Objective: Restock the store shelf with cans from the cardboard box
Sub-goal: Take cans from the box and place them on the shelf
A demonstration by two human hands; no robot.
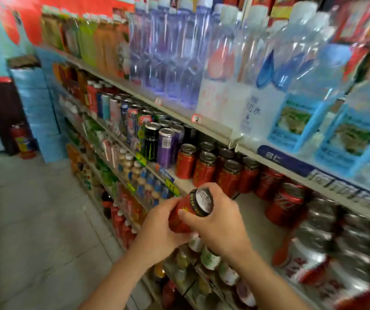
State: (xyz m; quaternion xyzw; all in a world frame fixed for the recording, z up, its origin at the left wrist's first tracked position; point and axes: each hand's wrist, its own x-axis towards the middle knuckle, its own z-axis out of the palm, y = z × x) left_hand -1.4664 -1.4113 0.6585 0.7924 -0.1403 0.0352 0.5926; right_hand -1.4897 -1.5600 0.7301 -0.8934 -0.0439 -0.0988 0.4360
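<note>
I hold one red can (pixel 189 209) with a silver top in both hands, tilted with its top toward the shelf. My left hand (pixel 157 229) grips its lower body from the left. My right hand (pixel 222 222) wraps it from the right, just below the rim. The can hovers in front of the middle shelf (pixel 253 222), near a bare patch of shelf board. Just behind it stand rows of matching red cans (pixel 204 168). The cardboard box is not in view.
Red cola cans (pixel 284 206) and blurred silver cans (pixel 322 222) fill the shelf to the right. Tall black and purple cans (pixel 159 146) stand to the left. Water bottles (pixel 224 63) line the shelf above. Small bottles (pixel 210 258) sit below. Grey tiled floor (pixel 34 220) lies on the left.
</note>
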